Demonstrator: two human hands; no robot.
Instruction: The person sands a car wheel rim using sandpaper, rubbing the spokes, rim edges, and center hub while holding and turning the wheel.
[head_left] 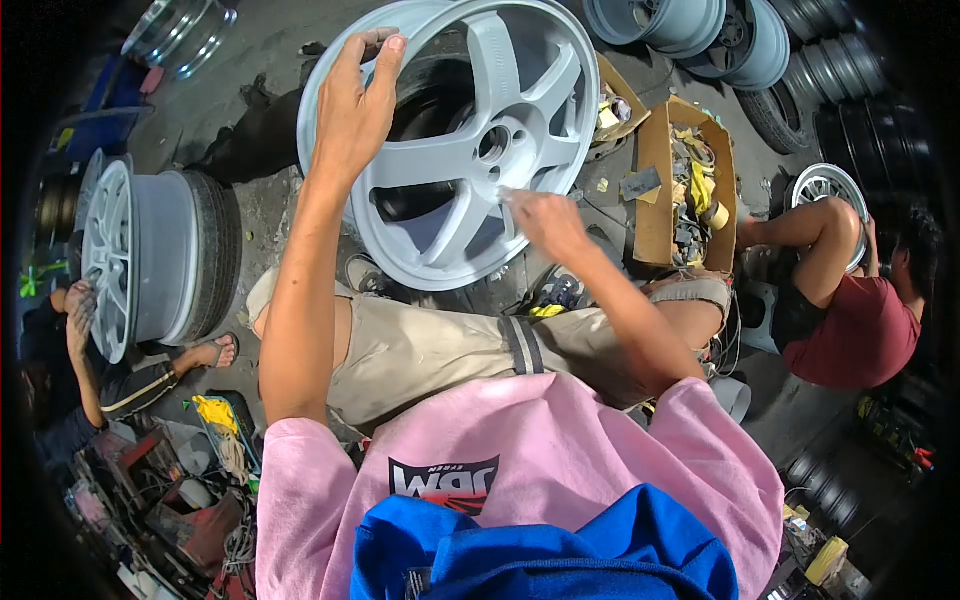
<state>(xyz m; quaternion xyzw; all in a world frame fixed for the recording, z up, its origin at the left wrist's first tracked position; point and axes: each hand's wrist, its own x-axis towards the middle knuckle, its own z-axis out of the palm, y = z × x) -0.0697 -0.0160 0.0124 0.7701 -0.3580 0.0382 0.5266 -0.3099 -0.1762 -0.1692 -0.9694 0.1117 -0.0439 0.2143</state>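
A light grey spoked wheel rim (pixel 412 157) leans upright in front of my knees, its face turned toward me. My left hand (pixel 357 105) grips the rim's outer edge at the upper left, thumb and fingers bent over it. Low on the spokes, close to the hub, is my right hand (pixel 548 225), its fingers pressed together against the surface. The fingertips are slightly blurred, and whatever they pinch is hidden. Behind the rim, a dark tyre (pixel 435 95) shows through the gaps between spokes.
A cardboard box (pixel 655 190) of scraps stands right of the rim. At left, a person's hand (pixel 80 305) touches another grey wheel (pixel 160 260). A person in a red shirt (pixel 855 330) holds a rim (pixel 830 185) at right. Tools and clutter (pixel 185 500) lie lower left.
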